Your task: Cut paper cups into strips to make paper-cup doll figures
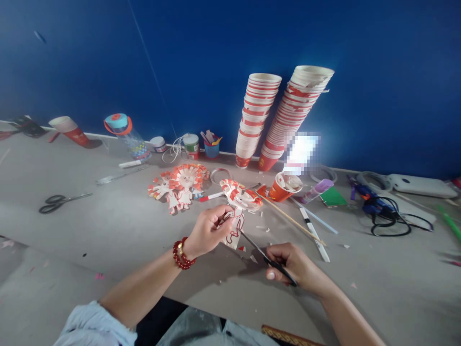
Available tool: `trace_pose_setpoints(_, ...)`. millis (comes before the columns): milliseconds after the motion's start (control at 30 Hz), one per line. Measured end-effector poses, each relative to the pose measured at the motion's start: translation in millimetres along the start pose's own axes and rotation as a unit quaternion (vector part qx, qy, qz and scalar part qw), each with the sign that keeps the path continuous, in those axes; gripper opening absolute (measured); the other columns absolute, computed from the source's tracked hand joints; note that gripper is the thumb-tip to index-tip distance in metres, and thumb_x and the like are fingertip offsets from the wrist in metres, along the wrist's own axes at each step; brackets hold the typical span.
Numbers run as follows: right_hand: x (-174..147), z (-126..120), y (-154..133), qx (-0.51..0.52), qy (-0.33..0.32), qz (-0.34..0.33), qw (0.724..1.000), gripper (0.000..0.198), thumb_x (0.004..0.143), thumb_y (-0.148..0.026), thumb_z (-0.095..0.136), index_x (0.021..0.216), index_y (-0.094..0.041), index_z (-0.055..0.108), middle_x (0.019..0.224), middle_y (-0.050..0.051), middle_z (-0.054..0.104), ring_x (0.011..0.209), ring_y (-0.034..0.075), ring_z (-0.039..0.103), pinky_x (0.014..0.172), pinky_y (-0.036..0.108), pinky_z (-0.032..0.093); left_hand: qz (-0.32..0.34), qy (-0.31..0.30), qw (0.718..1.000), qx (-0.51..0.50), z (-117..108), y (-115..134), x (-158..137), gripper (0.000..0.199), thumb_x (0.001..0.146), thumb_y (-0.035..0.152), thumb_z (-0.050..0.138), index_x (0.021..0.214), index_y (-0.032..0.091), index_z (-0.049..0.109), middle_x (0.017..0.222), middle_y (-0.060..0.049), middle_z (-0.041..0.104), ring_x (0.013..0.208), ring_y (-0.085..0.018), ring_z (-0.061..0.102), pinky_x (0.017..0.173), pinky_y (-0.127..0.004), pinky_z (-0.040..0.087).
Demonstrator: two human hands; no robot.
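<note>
Between the thumb and fingers of my left hand (209, 229) is a paper figure (239, 202), white with red drawn outlines and a fringed orange-and-white head. My right hand (296, 266) is closed round the black handles of a pair of scissors (256, 247). The blades point up and left, and their tips meet the lower part of the figure's body. How far the blades are apart is too small to tell. Small paper scraps (253, 259) lie on the table below. Several similar cut-out figures (185, 185) lie in a group beyond my left hand.
Two tall stacks of paper cups (257, 113) stand by the blue wall. An orange cup with scraps (284, 186), a wooden stick (288, 216), a white marker (315, 235) and a blue glue gun with its cord (370, 204) lie rightward. Leftward are another pair of scissors (57, 203) and a bottle (127, 137).
</note>
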State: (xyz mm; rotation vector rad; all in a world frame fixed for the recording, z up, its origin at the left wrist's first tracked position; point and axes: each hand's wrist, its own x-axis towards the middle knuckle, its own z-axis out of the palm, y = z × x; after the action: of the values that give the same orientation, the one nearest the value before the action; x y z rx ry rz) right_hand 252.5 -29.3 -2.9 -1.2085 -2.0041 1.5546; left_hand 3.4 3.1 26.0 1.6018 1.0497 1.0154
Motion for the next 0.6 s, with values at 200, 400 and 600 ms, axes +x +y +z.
trace_pose_setpoints(200, -0.8, -1.4, 1.9, -0.023, 0.011, -0.015, 1.0, 0.06, 0.072, -0.066, 0.063, 0.056, -0.021, 0.026, 0.051, -0.008, 0.023, 0.051, 0.008, 0.02, 0.045, 0.024, 0.014, -0.009, -0.003, 1.0, -0.002, 0.6, 0.1, -0.5, 0.018, 0.085, 0.032, 0.052, 0.088, 0.016, 0.058, 0.058, 0.003, 0.052, 0.043, -0.006, 0.033, 0.039, -0.018, 0.025)
trace_pose_setpoints(400, 0.3, -1.6, 1.1, -0.034, 0.026, -0.017, 0.999, 0.062, 0.07, -0.068, 0.063, 0.055, -0.021, 0.026, 0.052, -0.008, 0.023, 0.051, 0.009, 0.02, 0.046, 0.024, 0.014, -0.011, 0.001, 1.0, -0.013, 1.1, -0.3, -1.5, 0.02, 0.086, 0.034, 0.051, 0.088, 0.016, 0.058, 0.056, 0.003, 0.05, 0.043, -0.006, 0.035, 0.039, -0.018, 0.027)
trace_pose_setpoints(600, -2.4, -0.5, -0.5, 0.041, -0.017, 0.011, 0.999, 0.058, 0.071, -0.066, 0.063, 0.056, -0.021, 0.03, 0.05, -0.007, 0.03, 0.048, 0.008, 0.026, 0.044, 0.023, 0.017, -0.015, 0.001, 1.0, -0.022, 1.7, -0.6, -1.7, 0.02, 0.087, 0.035, 0.05, 0.088, 0.017, 0.057, 0.056, 0.003, 0.05, 0.043, -0.007, 0.038, 0.039, -0.018, 0.029)
